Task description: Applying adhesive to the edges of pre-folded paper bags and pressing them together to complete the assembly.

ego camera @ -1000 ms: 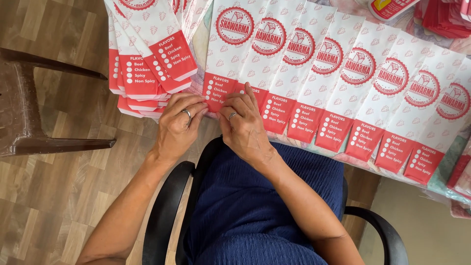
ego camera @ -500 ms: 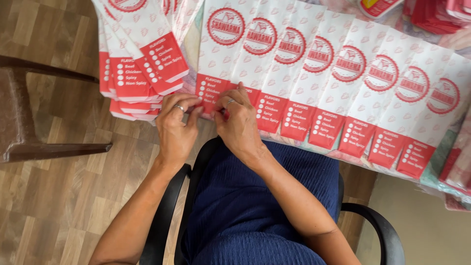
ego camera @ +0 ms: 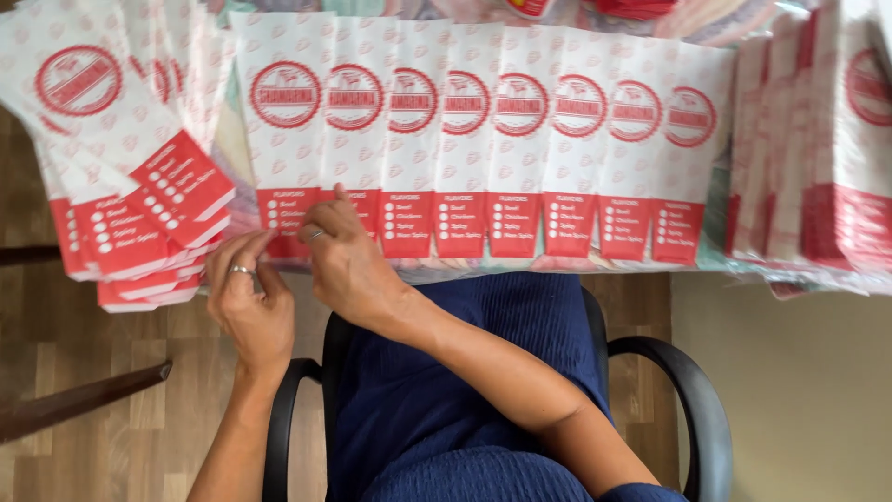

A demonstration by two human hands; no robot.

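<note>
My right grip [ego camera: 346, 253] covers the lower corner of the first bag [ego camera: 286, 139], so I cannot tell if my fingers pinch it. The whole view is blurred by motion. The top edge cuts the left stack [ego camera: 111, 149], the right edge cuts the right stack [ego camera: 827, 149]. The bags hide the bench.

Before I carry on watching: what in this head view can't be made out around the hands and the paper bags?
- Right hand: covers the lower corner of the leftmost bag in the overlapped bag row.
- Left hand: motion-blurred; whether its fingers pinch anything is unclear.
- Stack of bags: cut off by the left and top edges.
- Table surface: hidden under the bags.
</note>
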